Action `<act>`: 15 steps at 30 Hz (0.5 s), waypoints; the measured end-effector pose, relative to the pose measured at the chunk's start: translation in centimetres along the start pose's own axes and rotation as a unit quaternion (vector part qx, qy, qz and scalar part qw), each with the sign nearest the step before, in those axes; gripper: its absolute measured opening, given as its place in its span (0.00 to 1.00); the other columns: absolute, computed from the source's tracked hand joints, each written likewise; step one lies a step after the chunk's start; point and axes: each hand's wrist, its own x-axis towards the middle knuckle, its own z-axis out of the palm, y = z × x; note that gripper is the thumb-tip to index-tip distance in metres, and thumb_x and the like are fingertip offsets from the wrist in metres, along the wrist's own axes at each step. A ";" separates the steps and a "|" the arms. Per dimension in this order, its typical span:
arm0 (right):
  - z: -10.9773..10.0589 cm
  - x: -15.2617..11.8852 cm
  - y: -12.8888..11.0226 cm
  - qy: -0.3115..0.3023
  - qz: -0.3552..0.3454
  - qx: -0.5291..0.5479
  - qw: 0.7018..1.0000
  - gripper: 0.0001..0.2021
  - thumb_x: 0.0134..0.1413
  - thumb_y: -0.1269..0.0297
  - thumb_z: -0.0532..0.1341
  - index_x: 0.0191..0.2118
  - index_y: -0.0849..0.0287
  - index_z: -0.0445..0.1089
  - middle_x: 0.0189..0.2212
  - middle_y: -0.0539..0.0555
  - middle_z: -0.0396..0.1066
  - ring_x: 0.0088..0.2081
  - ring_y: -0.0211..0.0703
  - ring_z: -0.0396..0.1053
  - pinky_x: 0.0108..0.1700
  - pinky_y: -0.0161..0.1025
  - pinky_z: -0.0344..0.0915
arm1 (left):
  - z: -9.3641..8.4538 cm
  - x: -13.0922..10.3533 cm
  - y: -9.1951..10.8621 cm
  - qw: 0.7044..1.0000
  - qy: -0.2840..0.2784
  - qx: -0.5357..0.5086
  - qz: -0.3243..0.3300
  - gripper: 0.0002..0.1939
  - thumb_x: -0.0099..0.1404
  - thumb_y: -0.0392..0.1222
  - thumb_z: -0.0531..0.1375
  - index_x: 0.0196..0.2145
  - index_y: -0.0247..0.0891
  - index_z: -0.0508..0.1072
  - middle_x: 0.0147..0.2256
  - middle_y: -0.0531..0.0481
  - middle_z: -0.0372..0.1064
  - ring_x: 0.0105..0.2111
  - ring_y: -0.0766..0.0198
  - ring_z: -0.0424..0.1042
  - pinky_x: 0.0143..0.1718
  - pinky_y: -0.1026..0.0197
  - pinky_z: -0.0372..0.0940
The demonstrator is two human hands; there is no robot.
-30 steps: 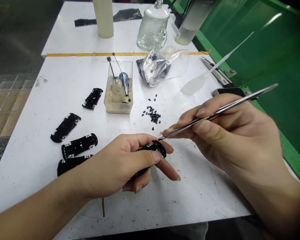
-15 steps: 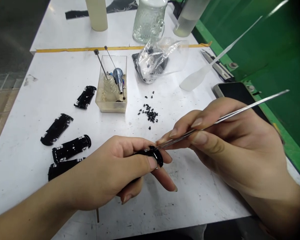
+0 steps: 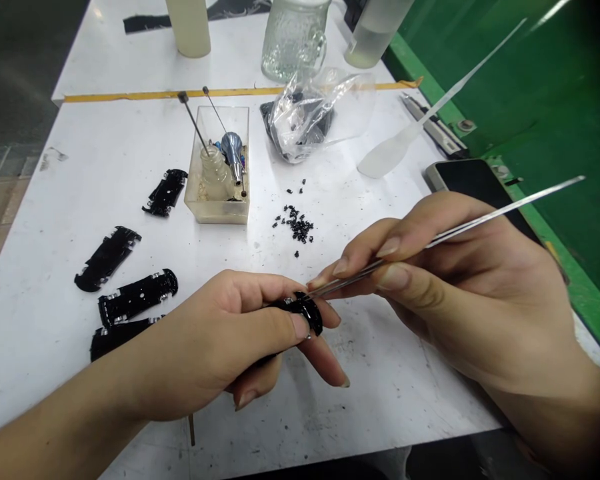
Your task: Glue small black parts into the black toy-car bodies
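My left hand is closed around a glossy black toy car base, thumb on top; most of the piece is hidden by the hand. Between thumb and fingers of my right hand is a pair of metal tweezers. Their tips rest at the near end of the held black piece; whether they pinch a small part there I cannot make out. Several similar black car bases lie left of my left hand. A scatter of tiny black parts lies beyond my hands.
A clear plastic box holds a small glass bottle and a blue-silver tool. Behind sit a clear plastic bag, a glass mug and a translucent squeeze dropper. A phone and a utility knife lie right, beside a green wall.
The view has shifted slightly, so the table's items sit a little further left. The tweezers' arms appear slightly further apart near the tips. Both hands keep their grips.
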 end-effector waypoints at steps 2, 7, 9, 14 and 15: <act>0.0 0.0 0.0 0.000 0.000 -0.002 1.000 0.06 0.63 0.71 0.67 0.38 0.51 0.72 0.36 0.48 0.79 0.41 0.44 0.82 0.43 0.43 0.83 | 0.0 0.0 -0.1 1.000 -0.004 -0.007 0.002 0.08 0.70 0.38 0.59 0.42 0.36 0.78 0.35 0.44 0.82 0.15 0.78 0.56 0.18 0.70 0.49; -0.1 0.1 -0.2 -0.007 0.011 -0.010 1.000 0.06 0.62 0.70 0.67 0.36 0.53 0.70 0.35 0.49 0.79 0.39 0.45 0.82 0.42 0.43 0.83 | -0.2 0.3 -0.4 1.000 -0.009 -0.014 0.012 0.14 0.72 0.45 0.56 0.41 0.36 0.80 0.33 0.42 0.82 0.14 0.77 0.55 0.16 0.69 0.48; -0.1 0.2 -0.2 -0.015 0.013 -0.006 1.000 0.06 0.62 0.69 0.67 0.36 0.54 0.69 0.35 0.49 0.79 0.38 0.45 0.82 0.42 0.44 0.84 | -0.2 0.5 -0.6 1.000 -0.008 -0.011 0.025 0.17 0.74 0.48 0.55 0.40 0.36 0.80 0.33 0.43 0.82 0.13 0.76 0.55 0.16 0.69 0.48; -0.1 0.2 0.0 -0.022 0.003 0.002 1.000 0.06 0.63 0.70 0.66 0.37 0.53 0.70 0.35 0.48 0.79 0.39 0.44 0.82 0.42 0.44 0.84 | 0.0 0.5 -0.9 1.000 0.008 -0.004 0.026 0.17 0.75 0.49 0.56 0.39 0.37 0.80 0.31 0.45 0.82 0.13 0.78 0.55 0.16 0.71 0.51; 0.0 0.2 0.0 -0.022 0.001 0.002 1.000 0.06 0.63 0.70 0.66 0.37 0.53 0.70 0.36 0.47 0.79 0.39 0.43 0.82 0.41 0.43 0.83 | 0.1 0.5 -1.0 1.000 0.014 -0.002 0.025 0.17 0.75 0.49 0.56 0.39 0.37 0.80 0.31 0.45 0.82 0.13 0.78 0.55 0.16 0.71 0.51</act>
